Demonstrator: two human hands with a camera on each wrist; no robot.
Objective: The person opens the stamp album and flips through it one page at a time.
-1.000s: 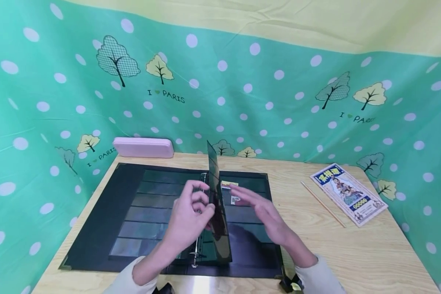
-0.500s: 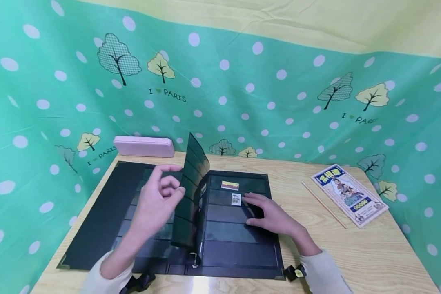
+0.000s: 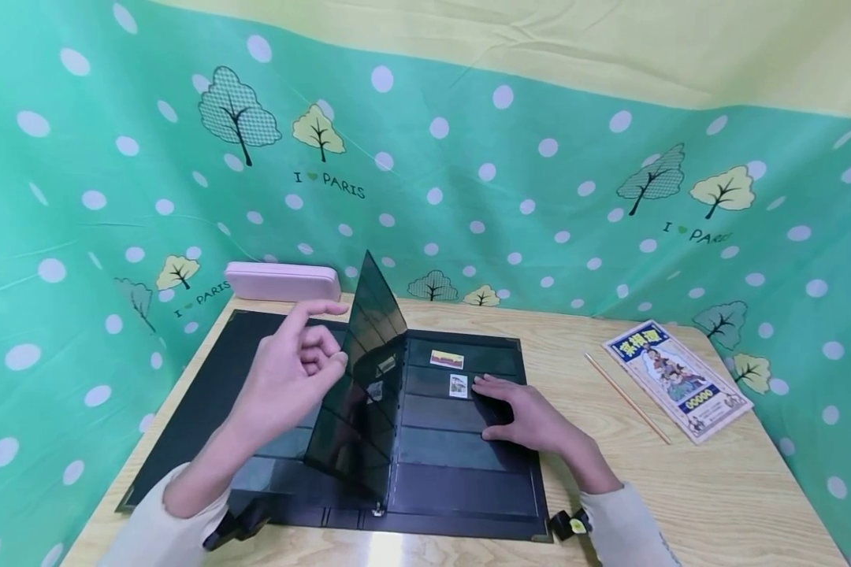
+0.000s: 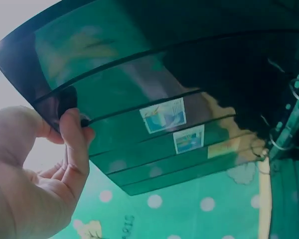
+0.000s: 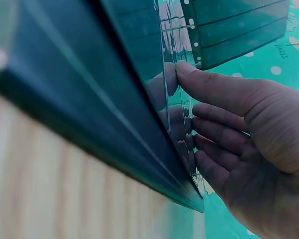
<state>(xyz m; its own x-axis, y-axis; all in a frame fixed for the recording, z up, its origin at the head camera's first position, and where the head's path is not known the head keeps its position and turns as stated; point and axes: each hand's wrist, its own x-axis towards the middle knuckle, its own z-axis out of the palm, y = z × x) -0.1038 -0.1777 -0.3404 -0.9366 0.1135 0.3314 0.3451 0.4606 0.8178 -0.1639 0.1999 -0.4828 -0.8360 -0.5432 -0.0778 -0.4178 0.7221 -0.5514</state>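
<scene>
A black stamp album (image 3: pixel 461 492) lies spread on the table, one dark page (image 3: pixel 354 409) raised and tilted left over the rings. My left hand (image 3: pixel 284 378) pinches that page's outer edge between thumb and finger; the left wrist view shows the grip (image 4: pixel 72 144). Two stamps (image 4: pixel 163 114) appear on the raised page in that view. My right hand (image 3: pixel 528 417) rests on the right-hand page (image 3: pixel 461 449), fingertips touching it beside a small grey-white stamp (image 3: pixel 458 386). A red and yellow stamp (image 3: pixel 447 359) sits in the row above. Nothing is held by the right hand.
A pink case (image 3: pixel 282 282) stands at the back left. To the album's right lie a thin wooden stick (image 3: pixel 627 399) and a printed booklet (image 3: pixel 678 381) on the wooden table (image 3: pixel 723 488). A green dotted curtain (image 3: pixel 468 197) hangs behind.
My left hand has swung the page from upright over to the left, uncovering the stamps on the right-hand page. The right hand has come down onto that page.
</scene>
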